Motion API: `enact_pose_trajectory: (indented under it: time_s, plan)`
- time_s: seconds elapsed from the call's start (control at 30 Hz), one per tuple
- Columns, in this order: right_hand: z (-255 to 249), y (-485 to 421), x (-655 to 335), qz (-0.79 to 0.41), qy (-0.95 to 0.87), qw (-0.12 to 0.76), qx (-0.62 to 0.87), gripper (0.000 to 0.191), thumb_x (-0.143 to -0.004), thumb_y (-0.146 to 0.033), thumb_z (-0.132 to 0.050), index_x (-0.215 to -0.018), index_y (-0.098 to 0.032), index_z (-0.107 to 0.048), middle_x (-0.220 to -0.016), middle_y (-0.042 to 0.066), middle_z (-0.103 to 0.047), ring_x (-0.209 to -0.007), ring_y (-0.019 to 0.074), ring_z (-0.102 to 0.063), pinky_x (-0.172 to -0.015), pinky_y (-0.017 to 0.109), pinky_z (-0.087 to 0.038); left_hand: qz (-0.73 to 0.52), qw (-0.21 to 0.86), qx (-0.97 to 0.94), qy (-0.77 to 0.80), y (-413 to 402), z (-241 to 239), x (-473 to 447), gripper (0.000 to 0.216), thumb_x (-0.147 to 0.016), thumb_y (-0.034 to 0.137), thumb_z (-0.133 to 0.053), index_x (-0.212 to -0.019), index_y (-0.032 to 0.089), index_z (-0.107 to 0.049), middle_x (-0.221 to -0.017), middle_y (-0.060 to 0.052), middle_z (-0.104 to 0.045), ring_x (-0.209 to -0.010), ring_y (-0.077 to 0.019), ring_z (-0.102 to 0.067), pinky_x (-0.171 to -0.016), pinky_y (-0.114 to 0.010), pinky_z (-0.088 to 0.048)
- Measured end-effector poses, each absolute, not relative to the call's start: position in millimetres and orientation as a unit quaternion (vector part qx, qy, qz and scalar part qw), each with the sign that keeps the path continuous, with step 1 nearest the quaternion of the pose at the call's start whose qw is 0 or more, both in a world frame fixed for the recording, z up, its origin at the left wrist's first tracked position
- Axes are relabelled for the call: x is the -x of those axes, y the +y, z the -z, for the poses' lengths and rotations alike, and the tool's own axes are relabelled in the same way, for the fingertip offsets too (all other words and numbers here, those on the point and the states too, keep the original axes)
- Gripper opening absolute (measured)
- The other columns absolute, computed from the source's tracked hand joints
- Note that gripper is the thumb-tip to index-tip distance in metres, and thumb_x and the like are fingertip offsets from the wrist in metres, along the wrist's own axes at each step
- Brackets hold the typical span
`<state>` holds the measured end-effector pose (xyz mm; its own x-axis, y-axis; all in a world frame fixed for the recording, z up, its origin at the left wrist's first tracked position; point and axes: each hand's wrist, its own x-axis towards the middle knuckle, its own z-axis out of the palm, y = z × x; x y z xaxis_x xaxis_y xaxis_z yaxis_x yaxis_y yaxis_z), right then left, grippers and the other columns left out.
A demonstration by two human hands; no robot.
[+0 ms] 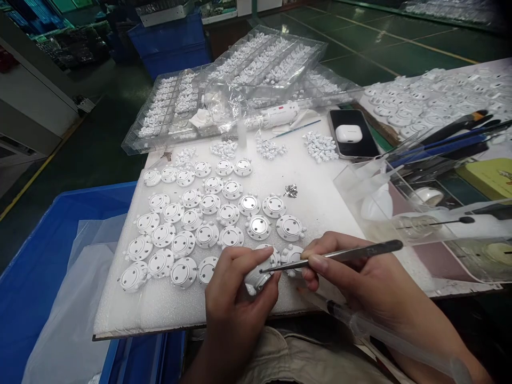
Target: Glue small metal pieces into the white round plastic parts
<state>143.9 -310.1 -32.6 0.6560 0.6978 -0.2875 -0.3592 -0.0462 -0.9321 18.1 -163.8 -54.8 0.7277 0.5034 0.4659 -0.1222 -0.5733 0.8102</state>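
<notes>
My left hand is closed, pinching a small white plastic piece between thumb and fingers above the front edge of a foam-topped board. My right hand grips metal tweezers, whose tip meets the white piece at a small dark spot. A translucent syringe-like tube runs beside my right wrist; whether my fingers also hold it I cannot tell. Several round white parts with dark dots stand in rows on the foam sheet. A little heap of shiny bits lies farther back.
Clear trays of small white pieces stand at the back, behind loose piles. A phone bears a white earbud case. At right are a clear holder with brushes and a yellow box. A blue bin sits left.
</notes>
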Motion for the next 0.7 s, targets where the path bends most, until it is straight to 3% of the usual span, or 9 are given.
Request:
enact_pose_trajectory:
  time_s: [0.23,0.33,0.4,0.53,0.7]
  plan:
    - [10,-313,-127,-0.261,-0.150,0.661,0.687,0.021,-0.079,-0.045,-0.085,-0.080,-0.027,-0.073,-0.067,-0.001,-0.069,-0.063,0.0127,-0.068,-0.057,0.018,-0.055,-0.353,0.447,-0.813,0.119,-164,53,-19,0.041,-0.083,0.004,-0.074,-0.117,0.025,-0.070,-0.096,0.000,-0.066,-0.086,-0.0125,-0.067,-0.071,-0.019,-0.055]
    - [8,-310,-123,-0.174,-0.142,0.734,0.641,0.010,-0.089,-0.043,-0.075,-0.091,-0.033,-0.074,-0.068,-0.004,-0.068,-0.066,0.0127,-0.067,-0.067,0.022,-0.058,-0.343,0.449,-0.815,0.127,-163,54,-19,0.038,-0.084,0.008,-0.075,-0.117,0.025,-0.070,-0.096,-0.001,-0.067,-0.086,-0.0146,-0.068,-0.068,-0.021,-0.057]
    - [11,-307,-128,-0.125,-0.205,0.732,0.637,0.009,-0.097,-0.038,-0.066,-0.099,-0.035,-0.074,-0.080,-0.002,-0.071,-0.079,0.0143,-0.070,-0.079,0.025,-0.059,-0.336,0.463,-0.809,0.132,-163,55,-18,0.040,-0.084,0.011,-0.077,-0.120,0.026,-0.069,-0.098,-0.002,-0.068,-0.090,-0.0157,-0.069,-0.073,-0.023,-0.059]
    - [18,-298,-146,-0.229,-0.332,0.629,0.665,0.013,-0.094,-0.033,-0.070,-0.106,-0.030,-0.072,-0.110,0.002,-0.072,-0.110,0.0198,-0.068,-0.094,0.030,-0.057,-0.315,0.536,-0.765,0.165,-171,52,-18,0.044,-0.083,0.011,-0.079,-0.122,0.029,-0.066,-0.105,0.000,-0.074,-0.096,-0.0151,-0.074,-0.084,-0.023,-0.062]
    - [22,-287,-153,-0.367,-0.330,0.622,0.608,0.025,-0.088,-0.032,-0.076,-0.109,-0.023,-0.066,-0.104,0.004,-0.069,-0.099,0.0183,-0.069,-0.083,0.029,-0.057,-0.282,0.627,-0.695,0.209,-183,45,-19,0.046,-0.084,0.007,-0.077,-0.121,0.031,-0.061,-0.095,0.006,-0.077,-0.090,-0.0098,-0.076,-0.080,-0.016,-0.060]
